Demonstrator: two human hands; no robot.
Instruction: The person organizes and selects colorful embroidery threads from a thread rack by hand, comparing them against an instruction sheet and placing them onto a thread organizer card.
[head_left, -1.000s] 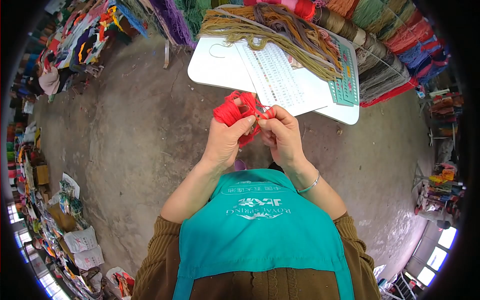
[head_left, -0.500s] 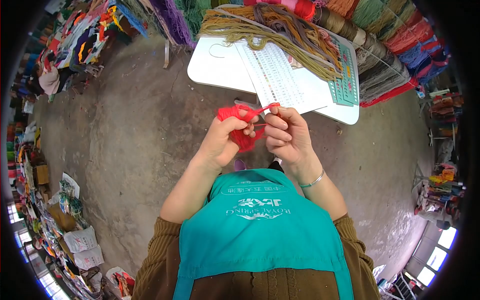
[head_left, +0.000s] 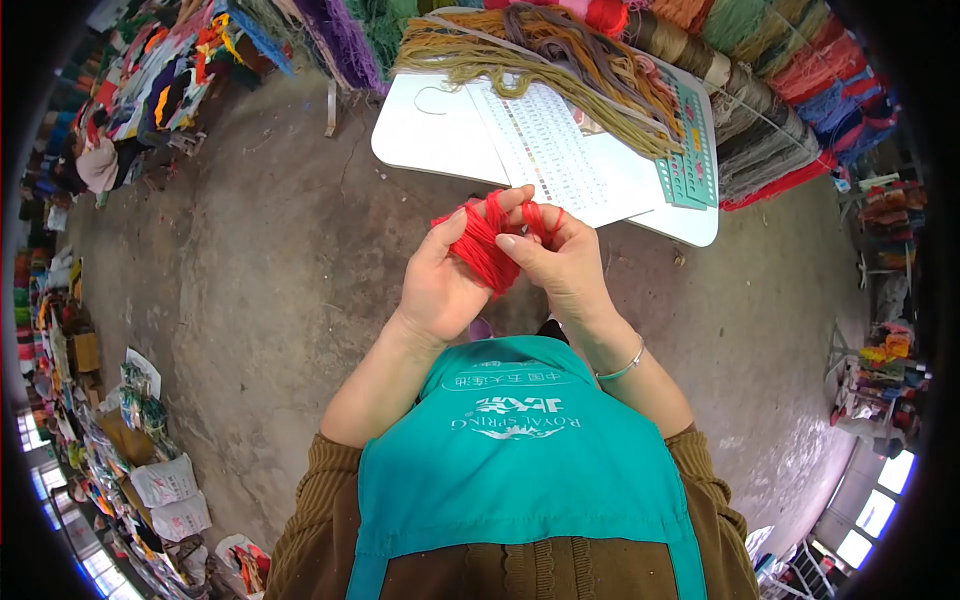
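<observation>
Loops of red yarn (head_left: 484, 254) lie across the palm and round the fingers of my left hand (head_left: 438, 285), whose palm is turned up. My right hand (head_left: 568, 262) is closed on part of the same yarn, with strands looped round its fingers and its thumb pressed against the bundle. Both hands meet at the yarn, just in front of the white table's near edge. Beyond them a printed sheet with rows of marks (head_left: 545, 150) lies on the table (head_left: 425, 135).
Olive, orange and grey yarn hanks (head_left: 560, 60) lie across the table, beside green cards with holes (head_left: 690, 150). Coloured yarn bundles (head_left: 770, 60) line the back right. White bags (head_left: 165, 482) stand at the lower left on the concrete floor (head_left: 270, 200).
My left hand has opened palm up under the yarn. My right hand has turned and moved its thumb onto the bundle, and the red loops are now spread over the fingers.
</observation>
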